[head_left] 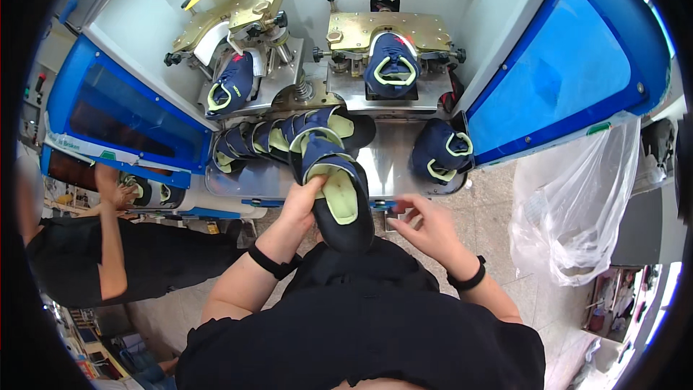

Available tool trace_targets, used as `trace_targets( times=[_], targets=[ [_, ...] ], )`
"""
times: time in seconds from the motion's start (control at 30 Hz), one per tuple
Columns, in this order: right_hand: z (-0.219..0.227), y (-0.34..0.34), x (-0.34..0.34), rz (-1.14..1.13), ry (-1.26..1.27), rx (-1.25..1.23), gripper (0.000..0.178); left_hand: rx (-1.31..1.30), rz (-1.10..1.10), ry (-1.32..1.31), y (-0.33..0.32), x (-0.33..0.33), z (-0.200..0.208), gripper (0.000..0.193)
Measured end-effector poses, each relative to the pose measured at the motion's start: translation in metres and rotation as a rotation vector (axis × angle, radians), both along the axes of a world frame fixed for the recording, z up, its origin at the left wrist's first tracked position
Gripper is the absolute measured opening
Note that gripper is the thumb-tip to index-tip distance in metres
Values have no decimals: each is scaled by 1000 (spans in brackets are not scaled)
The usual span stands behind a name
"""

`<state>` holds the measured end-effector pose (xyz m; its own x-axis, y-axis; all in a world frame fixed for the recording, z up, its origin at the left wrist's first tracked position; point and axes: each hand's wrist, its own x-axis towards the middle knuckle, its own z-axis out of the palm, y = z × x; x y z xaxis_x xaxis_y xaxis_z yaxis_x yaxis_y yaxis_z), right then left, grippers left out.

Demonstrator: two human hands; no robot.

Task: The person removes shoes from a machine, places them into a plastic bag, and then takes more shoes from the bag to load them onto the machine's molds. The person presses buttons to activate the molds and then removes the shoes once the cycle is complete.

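My left hand grips a navy sandal-like shoe by its side edge; it has a lime-green lining and a wide black sole. Its toe end points away from me, and it overlaps a row of similar navy pieces lying on the metal tray. To the right of the held shoe, my right hand hovers with thumb and forefinger apart, slightly blurred and not touching the shoe. Another navy shoe with lime trim rests on the tray's right end.
Two brass-topped clamps stand in the machine behind the tray; a navy shoe sits at the right one and another at the left. Blue-framed doors flank it. A clear plastic bag hangs at right. A co-worker is at left.
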<state>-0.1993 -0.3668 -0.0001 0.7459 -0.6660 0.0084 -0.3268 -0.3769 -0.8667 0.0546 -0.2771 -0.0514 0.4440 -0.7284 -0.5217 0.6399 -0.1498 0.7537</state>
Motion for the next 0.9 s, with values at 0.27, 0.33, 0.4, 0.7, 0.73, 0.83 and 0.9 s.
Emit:
trace_targets(
  times=[0.27,0.33,0.4,0.7,0.73,0.83,0.9],
  targets=[
    [-24,-36,65,-392,-19,-314,54,43,121,-226,-85,-6,-94,57],
    [-10,-39,65,-551,-48,-466,42,194,16,-77,-85,-21,-71,66],
    [-4,-27,72,-533,-39,-522,30,303,-28,-142,-78,-16,-60,77],
    [-122,-42,151,-240,-2,-115,65,156,-265,135,-67,20,-83,52],
    [-129,-56,153,-249,-34,-88,62,137,-375,143,-60,31,-71,49],
    [-123,-69,157,-315,-73,-183,41,55,-504,198,-10,91,-31,42],
    [-105,-61,161,-520,17,-284,25,-22,-490,196,26,135,-9,34]
  ],
)
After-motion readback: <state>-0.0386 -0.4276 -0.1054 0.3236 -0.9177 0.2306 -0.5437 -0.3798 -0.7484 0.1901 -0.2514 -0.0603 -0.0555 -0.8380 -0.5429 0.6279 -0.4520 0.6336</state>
